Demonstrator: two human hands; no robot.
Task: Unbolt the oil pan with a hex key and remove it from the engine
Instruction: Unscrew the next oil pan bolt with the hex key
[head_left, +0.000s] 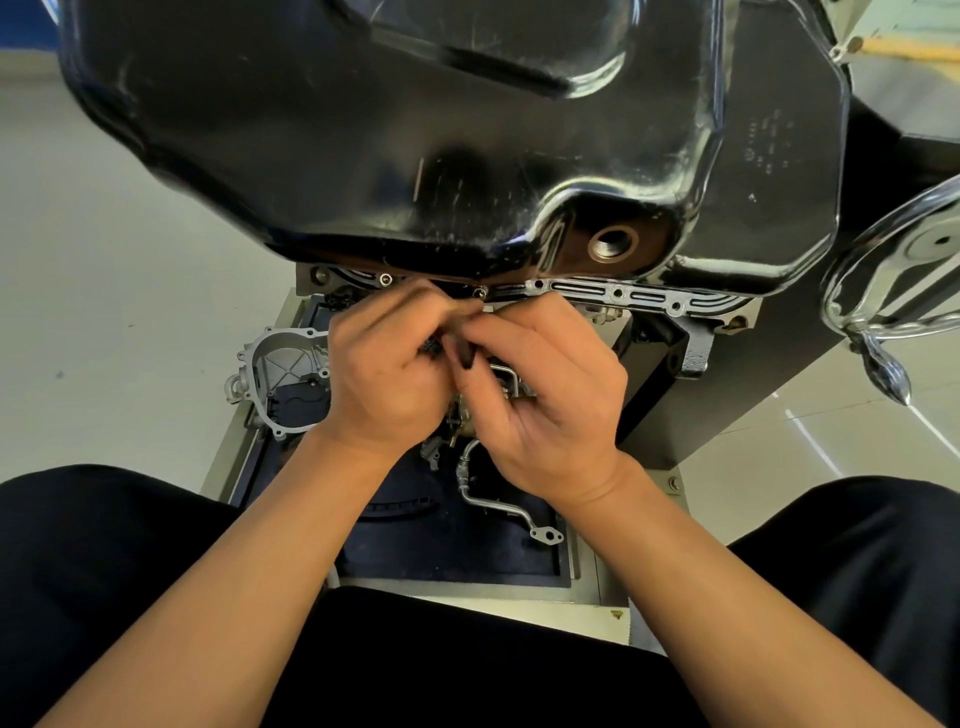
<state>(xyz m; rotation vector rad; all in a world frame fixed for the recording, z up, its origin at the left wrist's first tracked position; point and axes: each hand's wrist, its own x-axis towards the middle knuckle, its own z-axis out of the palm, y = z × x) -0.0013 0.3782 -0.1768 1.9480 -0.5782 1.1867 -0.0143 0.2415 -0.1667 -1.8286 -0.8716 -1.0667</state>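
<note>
Floor (130, 260): pale and smooth around the engine stand.
Left hand (384, 374): fingers curled, pinching a short dark tool that we take for the hex key (464, 356).
Right hand (545, 395): also curled onto that key, its fingertips touching the left's.
Bolt (480, 293): seated in the flange just above the fingertips. We cannot tell whether the key's tip is in its socket, because the fingers hide it.
Oil pan (389, 156): black, scuffed, on the engine and filling the upper view. A second bolt (384, 279) sits to the left, and the flange holes (618, 293) to the right look open.
Tray (405, 551): dark, directly below the hands, holding a bent pipe (488, 493) and a cast cover (280, 379).
Risk, slip: a half-seated key could round the socket and throw our knuckles into the flange edge.
Risk, drop: a freed bolt could fall among the parts in the tray.
Risk, pan: with few bolts left, the near edge may sag onto our hands.
</note>
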